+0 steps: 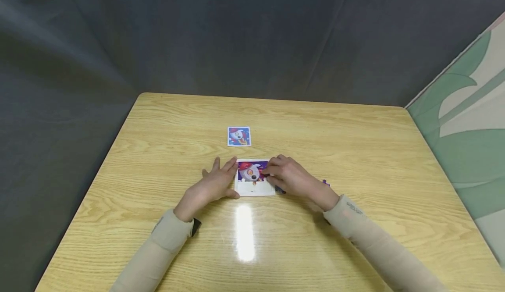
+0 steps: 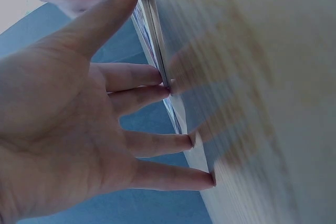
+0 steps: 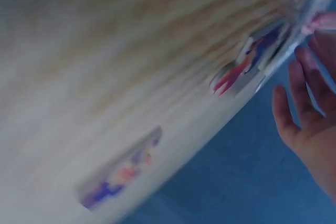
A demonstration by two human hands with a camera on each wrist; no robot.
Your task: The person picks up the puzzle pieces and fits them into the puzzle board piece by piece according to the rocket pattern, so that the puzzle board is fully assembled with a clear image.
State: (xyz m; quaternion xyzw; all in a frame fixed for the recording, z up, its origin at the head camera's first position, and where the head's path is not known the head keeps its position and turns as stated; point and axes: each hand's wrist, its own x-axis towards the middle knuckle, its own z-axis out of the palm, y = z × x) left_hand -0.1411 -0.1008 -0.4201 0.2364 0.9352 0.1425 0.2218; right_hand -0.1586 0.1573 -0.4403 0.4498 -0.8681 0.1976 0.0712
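A jigsaw board [image 1: 255, 190] with a white border lies on the table, its picture a cartoon white dog in a red hat. My left hand [image 1: 213, 186] is spread at the board's left side, its straight fingers touching that edge and the table; in the left wrist view the thumb also meets the board's edge. Over the right part of the picture, my right hand [image 1: 289, 176] pinches a small puzzle piece, mostly hidden by the fingertips. Close to this hand lies a dark blue puzzle piece [image 1: 280, 190], partly covered in the head view.
Beyond the board lies a square picture card [image 1: 239, 137] with a similar dog. A purple puzzle piece [image 1: 325, 182] shows beside the right wrist. In the right wrist view, loose pieces [image 3: 123, 174] lie on the wooden table [image 1: 355, 151]. Dark cloth [image 1: 236, 37] hangs behind.
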